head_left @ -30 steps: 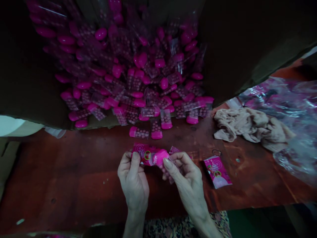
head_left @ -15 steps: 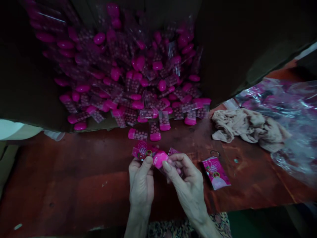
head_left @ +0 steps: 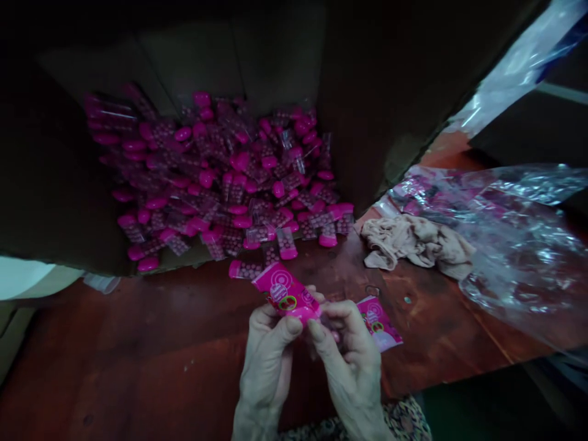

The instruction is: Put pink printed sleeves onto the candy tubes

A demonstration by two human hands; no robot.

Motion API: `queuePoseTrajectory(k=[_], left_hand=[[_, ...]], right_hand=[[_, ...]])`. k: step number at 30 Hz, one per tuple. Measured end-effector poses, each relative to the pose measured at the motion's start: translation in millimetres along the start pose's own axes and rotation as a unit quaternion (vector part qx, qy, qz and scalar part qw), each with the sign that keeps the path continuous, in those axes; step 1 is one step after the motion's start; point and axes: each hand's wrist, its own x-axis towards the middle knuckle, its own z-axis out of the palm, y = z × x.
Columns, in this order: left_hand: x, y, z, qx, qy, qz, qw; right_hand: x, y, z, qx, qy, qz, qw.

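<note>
My left hand (head_left: 269,352) is closed, thumb on top, on a pink printed sleeve (head_left: 287,293) with a round green-ringed picture. My right hand (head_left: 353,352) grips a small clear container of pink balls (head_left: 335,335), mostly hidden by the fingers. The sleeve's lower end meets the container's end between my two thumbs; whether it goes around the cap I cannot tell. Just beyond the sleeve lies a pink-capped container (head_left: 245,269) on the table. More printed sleeves (head_left: 379,324) lie to the right of my right hand, partly behind it.
A large cardboard box (head_left: 358,122) lies open toward me, with a heap of pink-capped containers (head_left: 239,162) spilling to its edge. Right of it are a crumpled cloth (head_left: 418,245) and a clear plastic bag (head_left: 519,245) with pink contents. The reddish table (head_left: 138,355) spreads leftward.
The printed sleeve has come over the container's pink cap, which showed bare before and is now covered from view. The camera's view has shifted, so the box's contents sit lower.
</note>
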Motion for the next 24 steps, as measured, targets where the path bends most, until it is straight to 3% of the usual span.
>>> queuePoseTrajectory(k=[3, 8, 13, 16, 19, 24], left_hand=[[-3.3, 0.2, 3.2, 0.020, -0.019, -0.014, 1.000], [-12.9, -13.1, 18.7, 0.003, 0.049, -0.017, 0.999], [-18.9, -22.1, 23.5, -0.029, 0.083, -0.006, 0.996], [-15.6, -14.3, 15.4, -0.013, 0.112, 0.014, 0.994], [-11.0, -3.6, 6.2, 0.009, 0.098, 0.018, 0.995], [-9.1, 3.1, -1.8, 0.040, 0.062, 0.012, 0.997]], right_hand=[[-1.4, -5.3, -4.2, -0.016, 0.017, -0.024, 0.999], [-6.6, -5.1, -6.5, -0.106, 0.065, -0.129, 0.984], [-6.0, -6.9, -10.8, -0.084, 0.027, -0.046, 0.995], [-4.5, -11.5, -13.5, -0.027, -0.063, 0.001, 0.998], [-5.9, -14.0, -14.3, -0.014, -0.134, 0.041, 0.990], [-14.8, -13.5, -10.1, -0.104, -0.065, -0.037, 0.992]])
